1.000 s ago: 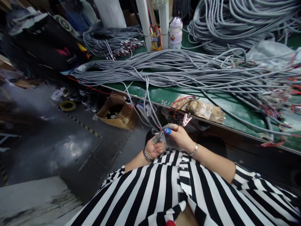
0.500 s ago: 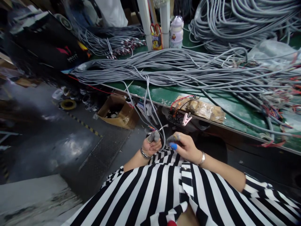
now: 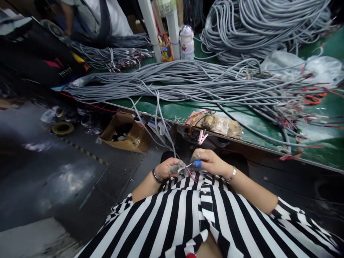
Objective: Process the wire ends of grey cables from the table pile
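Note:
My left hand (image 3: 170, 168), with grey covers on its fingertips, is closed around the end of a grey cable (image 3: 167, 132) that hangs down from the bench. Thin coloured wires (image 3: 191, 174), red and dark, fan out of that end to the right of the fingers. My right hand (image 3: 211, 163) wears a blue cover on the thumb and a grey one on a finger. Its thumb and finger pinch a pale wire strand (image 3: 189, 165) that runs across from the left hand. Both hands are close together in front of my striped shirt.
A long bundle of grey cables (image 3: 172, 80) lies along the green bench (image 3: 172, 107). A taped cardboard block (image 3: 217, 123) and a pink clip (image 3: 202, 137) are at its near edge. Coiled cable (image 3: 258, 32), a bottle (image 3: 187, 43) and orange-handled scissors (image 3: 314, 96) lie farther back. An open carton (image 3: 127, 138) stands below.
My left hand has turned, so the cable end and coloured wires now point right instead of up. My right hand, apart before, now pinches a pale strand. The view has shifted rightward.

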Available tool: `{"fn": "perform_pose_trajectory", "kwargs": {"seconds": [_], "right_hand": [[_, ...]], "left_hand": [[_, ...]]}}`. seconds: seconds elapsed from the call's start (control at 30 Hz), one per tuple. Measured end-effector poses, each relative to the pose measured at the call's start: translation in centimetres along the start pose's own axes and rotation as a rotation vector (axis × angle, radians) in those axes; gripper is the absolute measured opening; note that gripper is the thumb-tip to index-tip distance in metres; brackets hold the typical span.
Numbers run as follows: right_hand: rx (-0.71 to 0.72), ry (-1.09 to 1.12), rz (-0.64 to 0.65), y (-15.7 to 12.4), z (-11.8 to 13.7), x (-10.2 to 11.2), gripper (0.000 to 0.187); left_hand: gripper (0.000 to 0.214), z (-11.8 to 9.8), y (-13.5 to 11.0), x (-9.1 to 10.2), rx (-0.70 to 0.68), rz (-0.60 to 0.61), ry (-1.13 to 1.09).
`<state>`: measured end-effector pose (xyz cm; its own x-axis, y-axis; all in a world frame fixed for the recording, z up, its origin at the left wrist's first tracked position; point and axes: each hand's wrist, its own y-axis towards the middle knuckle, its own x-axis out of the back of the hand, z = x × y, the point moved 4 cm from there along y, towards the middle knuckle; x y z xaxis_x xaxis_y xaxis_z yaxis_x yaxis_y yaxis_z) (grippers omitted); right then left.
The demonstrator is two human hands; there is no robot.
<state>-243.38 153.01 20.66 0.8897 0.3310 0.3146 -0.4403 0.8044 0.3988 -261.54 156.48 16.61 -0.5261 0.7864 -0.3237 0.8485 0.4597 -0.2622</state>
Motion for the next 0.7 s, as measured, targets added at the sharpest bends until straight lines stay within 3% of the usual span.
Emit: {"fn": "perform_pose_trajectory", "kwargs": {"seconds": [0.07,0.17,0.23,0.3,0.37,0.5,0.7], "right_hand": [[-0.131,0.137,-0.069,-0.9,-1.5,1.0,0.031],[-0.404,0.401,-0.322,-3.0,-4.6,2.3,0.039],[-0.552,0.611,-0.437,-4.2,-6.2,2.6,0.044],[-0.631,0.739,-0.434,-4.5,-6.8,2.5,0.051],[-0.66,0.763,-0.395,-3.9,-6.6,2.4,0.058],[-0.637,0.719,-0.419,-1.4,-5.7,2.5,0.062],[-0.512,0.465,-0.727,0.4,-5.6,3.2,0.055]], "left_hand": [[0.059,-0.9,0.3,-0.1,0.026,0.035,0.123],[0.057,-1.8,0.8,-0.4,0.052,0.088,0.225],[0.055,-2.4,1.3,-0.3,0.001,0.038,0.213],[0.052,-2.9,2.0,0.0,-0.091,-0.082,0.184],[0.048,-3.2,2.7,0.1,-0.17,-0.183,0.157],[0.044,-3.3,4.2,0.1,-0.257,-0.271,0.109],[0.042,-3.0,6.2,0.4,-0.273,-0.314,0.072]]}}
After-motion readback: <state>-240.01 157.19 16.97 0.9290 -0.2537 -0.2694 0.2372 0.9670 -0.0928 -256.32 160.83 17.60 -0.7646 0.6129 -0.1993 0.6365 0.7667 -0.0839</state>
